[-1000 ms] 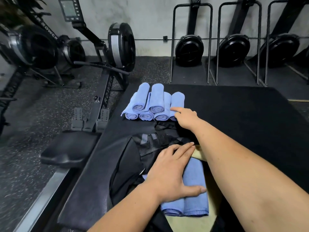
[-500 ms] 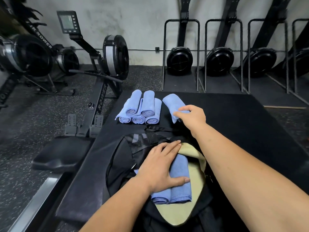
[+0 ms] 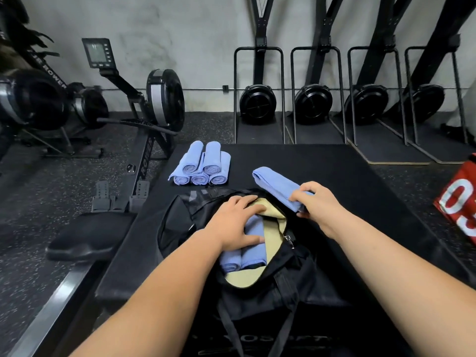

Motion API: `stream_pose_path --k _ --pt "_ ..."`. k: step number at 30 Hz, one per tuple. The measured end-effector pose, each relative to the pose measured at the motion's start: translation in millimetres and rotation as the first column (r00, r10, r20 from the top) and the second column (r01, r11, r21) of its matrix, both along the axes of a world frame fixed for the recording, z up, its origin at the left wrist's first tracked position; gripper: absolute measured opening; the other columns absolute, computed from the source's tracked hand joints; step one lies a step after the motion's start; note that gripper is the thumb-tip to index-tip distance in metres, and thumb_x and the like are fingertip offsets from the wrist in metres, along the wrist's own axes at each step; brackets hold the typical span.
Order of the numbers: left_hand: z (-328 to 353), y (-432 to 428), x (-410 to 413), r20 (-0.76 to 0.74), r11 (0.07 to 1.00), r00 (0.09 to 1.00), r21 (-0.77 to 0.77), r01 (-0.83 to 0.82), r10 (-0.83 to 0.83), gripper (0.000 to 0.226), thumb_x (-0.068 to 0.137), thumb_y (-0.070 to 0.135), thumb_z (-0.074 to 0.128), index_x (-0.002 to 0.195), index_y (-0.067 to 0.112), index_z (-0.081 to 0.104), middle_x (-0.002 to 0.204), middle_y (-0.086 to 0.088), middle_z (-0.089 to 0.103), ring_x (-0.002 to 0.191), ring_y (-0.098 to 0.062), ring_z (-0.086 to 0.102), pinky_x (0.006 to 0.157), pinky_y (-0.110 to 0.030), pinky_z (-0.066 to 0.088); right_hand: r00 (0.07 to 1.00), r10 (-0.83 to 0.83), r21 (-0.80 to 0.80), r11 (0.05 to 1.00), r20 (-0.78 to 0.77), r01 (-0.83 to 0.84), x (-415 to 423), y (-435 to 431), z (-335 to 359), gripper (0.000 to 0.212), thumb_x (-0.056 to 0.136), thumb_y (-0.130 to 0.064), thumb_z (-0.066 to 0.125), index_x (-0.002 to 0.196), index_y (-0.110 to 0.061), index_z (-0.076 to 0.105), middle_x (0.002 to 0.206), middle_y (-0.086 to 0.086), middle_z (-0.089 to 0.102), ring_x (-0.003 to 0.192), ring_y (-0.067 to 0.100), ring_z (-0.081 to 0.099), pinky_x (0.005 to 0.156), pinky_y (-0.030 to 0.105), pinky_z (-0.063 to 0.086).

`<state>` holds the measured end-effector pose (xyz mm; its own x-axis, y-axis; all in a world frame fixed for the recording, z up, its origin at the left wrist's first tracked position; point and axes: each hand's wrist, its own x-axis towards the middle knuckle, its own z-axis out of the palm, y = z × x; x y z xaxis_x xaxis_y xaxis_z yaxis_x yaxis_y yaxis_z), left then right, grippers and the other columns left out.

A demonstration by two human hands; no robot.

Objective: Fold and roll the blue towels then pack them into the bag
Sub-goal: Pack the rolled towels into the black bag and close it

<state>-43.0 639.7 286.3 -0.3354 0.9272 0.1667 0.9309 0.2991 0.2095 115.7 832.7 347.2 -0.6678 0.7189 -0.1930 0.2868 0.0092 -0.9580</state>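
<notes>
A rowing machine (image 3: pixel 164 99) stands at upper left, and a red object (image 3: pixel 461 202) is cut off at the right edge. Five rolled blue towels (image 3: pixel 203 166) sit stacked at upper centre of the black desk (image 3: pixel 334 161), clear of both arms. At centre right, the right hand (image 3: pixel 315 202) has its grip closed round one rolled towel (image 3: pixel 277 186) at the far rim of the open black bag (image 3: pixel 270 297). The left hand (image 3: pixel 235 226) lies flat, fingers straight, on two packed towels (image 3: pixel 253 244) inside, partly hiding them.
</notes>
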Motion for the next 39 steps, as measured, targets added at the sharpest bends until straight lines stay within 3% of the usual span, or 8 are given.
stream_pose_path --k 11,20,22,26,30,32,36,39 --pt "52.8 12.1 -9.9 -0.041 0.996 0.997 -0.060 -0.065 0.062 0.087 0.086 0.039 0.077 0.160 0.020 0.036 0.169 0.007 0.026 0.139 -0.033 0.039 0.118 -0.044 0.036 0.923 0.376 -0.206 0.913 0.081 -0.353 75.3 -4.4 10.7 0.022 0.074 -0.015 0.077 0.080 -0.025 0.059 0.085 0.002 0.054 0.073 0.013 0.056 0.063 0.028 0.054" --pt "78.7 10.8 -9.7 -0.016 0.994 0.995 0.056 -0.093 0.094 0.085 0.088 0.018 0.073 0.162 0.017 0.032 0.171 0.007 0.023 0.143 -0.032 0.037 0.120 -0.040 0.033 0.997 -0.075 0.414 0.909 0.032 0.055 52.4 -68.7 12.0 0.025 0.075 -0.027 0.074 0.094 -0.028 0.059 0.085 -0.005 0.065 0.071 0.014 0.062 0.061 0.029 0.047" --pt "80.9 8.2 -9.5 -0.016 0.992 0.995 0.080 -0.097 0.099 0.085 0.089 0.017 0.072 0.163 0.017 0.031 0.171 0.008 0.022 0.144 -0.031 0.036 0.120 -0.041 0.033 0.991 -0.078 0.714 0.700 0.108 -0.022 48.3 -75.1 4.2 0.027 0.075 -0.023 0.071 0.094 -0.025 0.052 0.087 -0.002 0.055 0.074 0.021 0.054 0.061 0.034 0.044" --pt "81.4 6.4 -9.4 -0.017 0.991 0.995 0.096 -0.092 0.094 0.086 0.087 0.015 0.072 0.162 0.015 0.031 0.171 0.006 0.023 0.142 -0.032 0.037 0.121 -0.043 0.033 0.981 -0.067 0.976 -0.111 0.183 -0.190 26.3 -78.8 -18.6 0.025 0.061 0.005 0.055 0.077 -0.014 0.052 0.077 0.007 0.039 0.064 0.023 0.030 0.050 0.033 0.020" --pt "77.1 6.6 -5.5 -0.014 0.990 0.996 0.105 -0.092 0.094 0.089 0.085 0.018 0.076 0.162 0.015 0.033 0.170 0.007 0.024 0.140 -0.032 0.039 0.119 -0.046 0.036 0.963 -0.037 0.884 -0.389 0.266 -0.259 2.5 -86.4 -17.2 0.024 0.074 0.003 0.047 0.061 -0.015 0.055 0.070 0.008 0.045 0.060 0.024 0.045 0.055 0.037 0.018" --pt "73.2 4.4 -0.8 -0.019 0.992 0.997 0.098 -0.079 0.081 0.090 0.085 0.019 0.078 0.162 0.015 0.033 0.170 0.007 0.024 0.139 -0.032 0.039 0.119 -0.044 0.035 0.921 -0.057 0.890 -0.241 0.385 -0.387 0.9 -83.5 -19.2 0.014 0.073 0.000 0.067 0.071 -0.014 0.064 0.078 0.009 0.052 0.066 0.028 0.052 0.052 0.036 0.026" --pt "58.5 -1.5 9.2 -0.038 0.997 0.999 0.070 -0.029 0.032 0.091 0.086 0.024 0.078 0.163 0.015 0.031 0.171 0.007 0.022 0.140 -0.032 0.037 0.121 -0.039 0.031 0.875 0.029 0.808 0.369 0.484 -0.459 14.6 -70.2 -33.7 0.025 0.086 -0.021 0.069 0.109 -0.028 0.063 0.106 0.000 0.047 0.096 0.029 0.059 0.071 0.034 0.040" --pt "47.1 -3.0 12.9 -0.003 0.997 1.000 0.072 -0.023 0.023 0.094 0.084 0.027 0.079 0.163 0.015 0.031 0.172 0.007 0.022 0.142 -0.032 0.035 0.122 -0.041 0.032 0.903 0.114 0.747 0.524 0.414 -0.409 23.9 -71.1 -40.3 0.030 0.082 -0.038 0.074 0.112 -0.041 0.067 0.106 -0.005 0.056 0.100 0.020 0.060 0.080 0.033 0.045"
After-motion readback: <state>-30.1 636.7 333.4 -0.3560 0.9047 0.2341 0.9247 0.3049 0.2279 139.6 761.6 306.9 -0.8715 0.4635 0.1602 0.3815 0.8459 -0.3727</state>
